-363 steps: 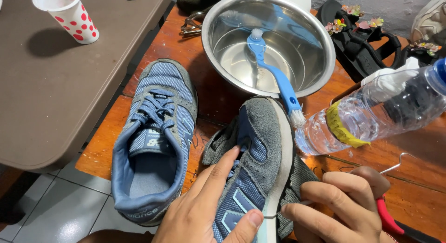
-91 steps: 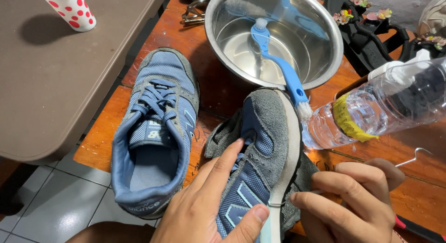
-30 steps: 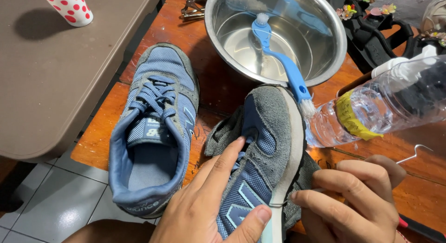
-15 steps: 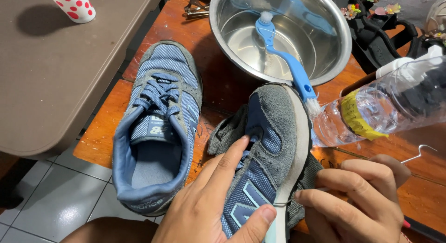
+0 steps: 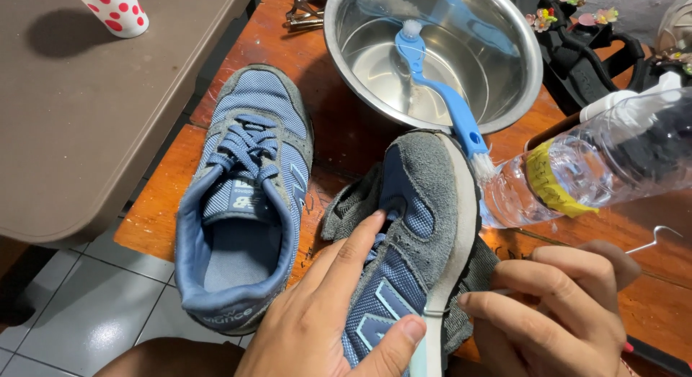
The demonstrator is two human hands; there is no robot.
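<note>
My left hand (image 5: 331,312) grips a grey and blue sneaker (image 5: 422,211) that lies on its side, thumb on the white sole edge and index finger stretched along the upper. A grey cloth (image 5: 349,204) lies under this shoe. My right hand (image 5: 562,312) is curled shut right beside the sole, around a thin tool that is mostly hidden; only a red end (image 5: 627,346) shows below the hand. The matching sneaker (image 5: 245,197) stands upright to the left on the wooden table (image 5: 166,204), laces tied, apart from both hands.
A steel bowl (image 5: 519,81) behind the shoes holds a blue brush (image 5: 447,96) leaning on its rim. A clear plastic bottle (image 5: 598,161) lies at right, black sandals (image 5: 584,38) behind it. A grey table (image 5: 86,117) with a dotted cup (image 5: 115,9) stands at left, tiled floor below.
The view has drifted slightly. My right hand has closed in tighter against the sole, so less of the red handle shows. The left hand's grip on the shoe is unchanged.
</note>
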